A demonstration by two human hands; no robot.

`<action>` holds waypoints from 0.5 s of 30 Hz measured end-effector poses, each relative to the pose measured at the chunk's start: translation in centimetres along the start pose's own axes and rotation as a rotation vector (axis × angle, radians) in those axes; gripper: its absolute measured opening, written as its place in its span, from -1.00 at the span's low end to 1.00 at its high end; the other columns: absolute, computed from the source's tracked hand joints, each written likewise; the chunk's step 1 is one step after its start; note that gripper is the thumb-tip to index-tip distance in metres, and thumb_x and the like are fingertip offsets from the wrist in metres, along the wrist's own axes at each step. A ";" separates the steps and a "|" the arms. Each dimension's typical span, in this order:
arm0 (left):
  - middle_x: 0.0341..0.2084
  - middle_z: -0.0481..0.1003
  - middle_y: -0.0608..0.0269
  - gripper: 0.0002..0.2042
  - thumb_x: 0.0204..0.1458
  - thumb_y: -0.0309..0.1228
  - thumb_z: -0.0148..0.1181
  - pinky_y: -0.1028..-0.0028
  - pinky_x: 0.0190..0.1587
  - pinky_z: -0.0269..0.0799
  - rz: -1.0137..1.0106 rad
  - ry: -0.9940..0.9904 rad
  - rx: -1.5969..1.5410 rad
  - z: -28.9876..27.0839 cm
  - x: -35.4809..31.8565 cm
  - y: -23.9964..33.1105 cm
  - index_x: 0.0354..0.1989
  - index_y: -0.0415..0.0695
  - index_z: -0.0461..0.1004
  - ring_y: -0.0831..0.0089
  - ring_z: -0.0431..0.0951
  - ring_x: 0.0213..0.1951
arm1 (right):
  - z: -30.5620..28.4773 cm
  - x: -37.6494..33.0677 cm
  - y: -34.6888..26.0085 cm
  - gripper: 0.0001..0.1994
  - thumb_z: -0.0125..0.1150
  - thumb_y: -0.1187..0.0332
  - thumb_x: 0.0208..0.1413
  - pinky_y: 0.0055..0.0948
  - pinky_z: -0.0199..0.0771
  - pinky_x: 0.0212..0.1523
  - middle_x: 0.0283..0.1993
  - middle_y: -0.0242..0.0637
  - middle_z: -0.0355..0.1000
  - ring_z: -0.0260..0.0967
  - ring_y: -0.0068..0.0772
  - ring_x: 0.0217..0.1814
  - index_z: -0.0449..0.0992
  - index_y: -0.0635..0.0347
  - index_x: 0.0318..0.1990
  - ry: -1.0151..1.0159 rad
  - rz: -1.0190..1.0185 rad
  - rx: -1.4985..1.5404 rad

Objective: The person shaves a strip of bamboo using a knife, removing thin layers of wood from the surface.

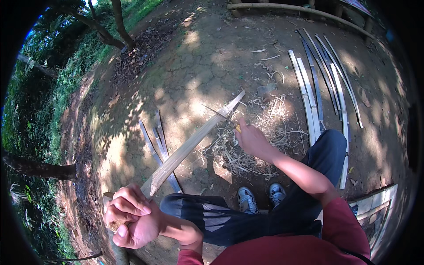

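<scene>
A long pale bamboo strip (187,145) slants from the lower left up toward the middle. My left hand (137,216) is closed round its near end, next to a brown fibrous bit whose kind I cannot make out. Farther along, a knife (226,118) with a thin dark blade and yellowish handle lies across the strip near its far end. My right hand (254,140) grips that handle, partly covering it. Beneath the knife, curled shavings (274,112) are heaped on the ground in front of my shoes.
Several long bamboo strips (304,88) lie on the dirt at the right. More dark strips (161,139) rest left of my knees. A pale bamboo frame (380,201) stands at lower right, a bamboo rail (287,7) at the back, and tree trunks (120,26) at far left.
</scene>
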State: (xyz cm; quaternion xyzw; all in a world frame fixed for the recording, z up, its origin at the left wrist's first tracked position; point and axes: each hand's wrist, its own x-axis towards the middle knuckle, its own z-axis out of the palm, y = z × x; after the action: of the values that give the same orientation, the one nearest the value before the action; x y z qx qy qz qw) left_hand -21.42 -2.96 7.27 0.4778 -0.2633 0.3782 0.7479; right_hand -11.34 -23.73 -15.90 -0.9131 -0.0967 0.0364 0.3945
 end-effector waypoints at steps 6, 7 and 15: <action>-0.93 0.03 0.30 -0.69 -0.26 -0.29 -0.02 0.50 -0.74 -0.01 0.034 -0.018 0.008 -0.4 0.0 0.1 -0.84 -0.08 0.01 0.49 0.09 -0.87 | -1.8 -1.9 -4.2 -0.74 -0.06 0.28 0.24 0.06 0.38 -0.43 -0.55 0.08 0.41 0.41 0.24 -0.43 0.18 0.28 -0.07 -0.041 -0.138 0.081; -0.93 0.03 0.30 -0.68 -0.26 -0.29 -0.02 0.50 -0.74 0.00 0.036 -0.036 0.011 -0.3 0.1 0.1 -0.84 -0.07 0.01 0.49 0.09 -0.87 | -1.7 -1.5 -3.7 -0.75 -0.07 0.28 0.24 0.05 0.38 -0.42 -0.55 0.08 0.42 0.41 0.24 -0.43 0.18 0.28 -0.08 -0.034 -0.111 0.052; -0.91 0.04 0.30 -0.69 -0.24 -0.29 -0.01 0.52 -0.71 0.04 0.000 -0.051 0.003 -0.4 0.8 0.2 -0.81 -0.08 0.02 0.47 0.13 -0.82 | 1.8 3.0 2.4 -0.79 -0.10 0.30 0.26 0.04 0.41 -0.41 -0.58 0.08 0.42 0.43 0.23 -0.44 0.19 0.27 -0.14 0.010 0.014 -0.022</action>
State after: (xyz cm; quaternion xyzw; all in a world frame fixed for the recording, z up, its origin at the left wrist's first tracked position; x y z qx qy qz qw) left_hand -21.16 -2.27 7.79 0.4882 -0.2816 0.3662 0.7404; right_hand -8.30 -23.51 -18.85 -0.9181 -0.0885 0.0334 0.3848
